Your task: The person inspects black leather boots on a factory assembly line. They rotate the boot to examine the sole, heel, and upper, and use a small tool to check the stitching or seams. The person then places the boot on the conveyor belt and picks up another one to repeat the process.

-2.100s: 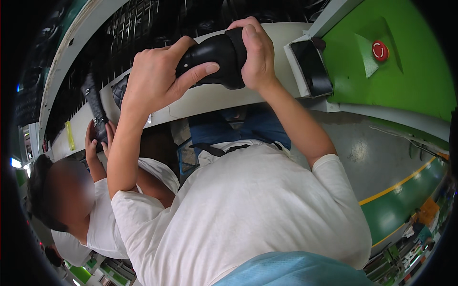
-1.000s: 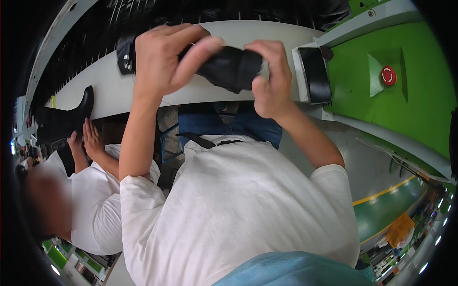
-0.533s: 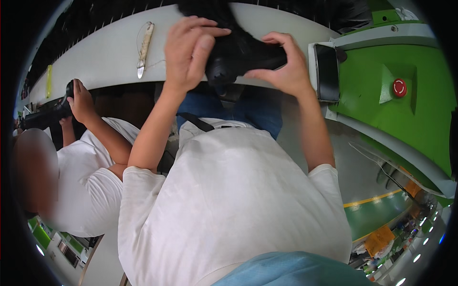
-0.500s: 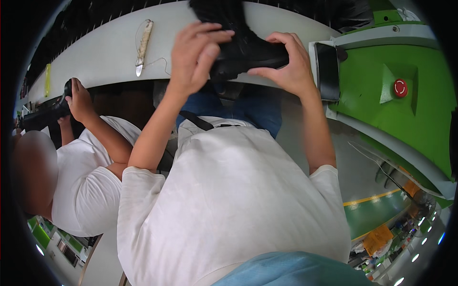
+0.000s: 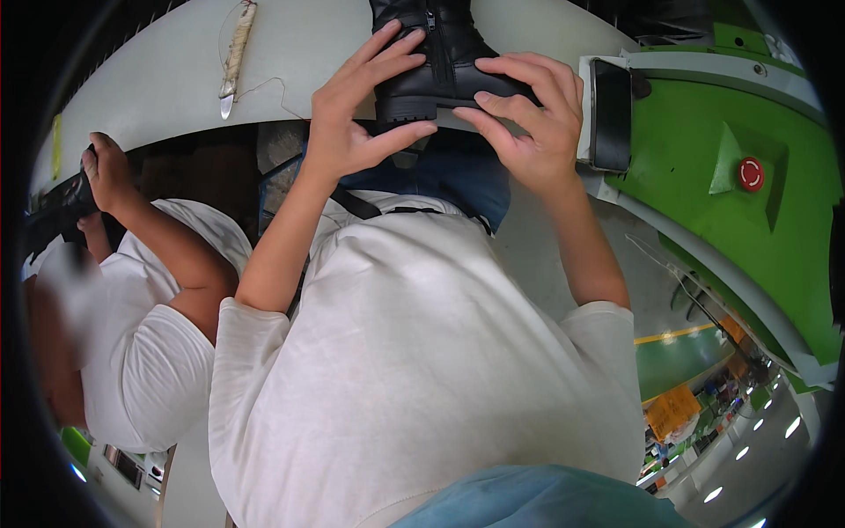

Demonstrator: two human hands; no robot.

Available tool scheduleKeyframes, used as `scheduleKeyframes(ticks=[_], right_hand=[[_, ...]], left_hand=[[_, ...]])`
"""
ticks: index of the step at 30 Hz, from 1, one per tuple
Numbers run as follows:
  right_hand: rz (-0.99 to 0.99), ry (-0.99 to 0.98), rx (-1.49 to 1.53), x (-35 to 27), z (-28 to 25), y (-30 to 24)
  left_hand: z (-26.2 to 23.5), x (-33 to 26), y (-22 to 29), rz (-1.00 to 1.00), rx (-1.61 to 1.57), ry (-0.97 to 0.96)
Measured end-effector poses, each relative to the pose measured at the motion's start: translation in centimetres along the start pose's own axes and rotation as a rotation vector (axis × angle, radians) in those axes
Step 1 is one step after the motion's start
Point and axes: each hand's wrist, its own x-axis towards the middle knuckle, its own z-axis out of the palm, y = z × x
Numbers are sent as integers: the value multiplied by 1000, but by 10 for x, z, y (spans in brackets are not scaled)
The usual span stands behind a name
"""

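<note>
The black boot (image 5: 453,75) has swung straighter, baring its zip (image 5: 431,21), sole by the near edge of the tabletop (image 5: 295,53). Your left hand (image 5: 345,110) spans its heel, your right hand (image 5: 547,128) its toe; whether either grip clamps, I can't tell.

From my end I see a cream-wrapped, silver-bladed knife (image 5: 237,51) on the white bench (image 5: 163,79), and a black rectangular device (image 5: 611,114) beside a green panel (image 5: 673,141) bearing a round red button (image 5: 750,174).

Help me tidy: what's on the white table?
On the table, a knife, thread and yellow strip show. Whatever lies behind the boot, left hand and right hand is covered.
</note>
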Motion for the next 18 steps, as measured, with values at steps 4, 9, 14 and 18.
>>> scheduleKeyframes(ticks=[4, 9, 14, 18], right_hand=[[135, -115, -2, 11, -8, -6], [373, -261, 23, 40, -16, -16], [433, -294, 102, 41, -18, -14], [373, -351, -6, 33, -27, -2]], left_hand=[[-2, -2, 3, -89, -66, -20], [0, -1, 2, -111, -121, 2], [-1, -1, 2, -96, -117, -6], [-1, -2, 2, -81, -123, -15]])
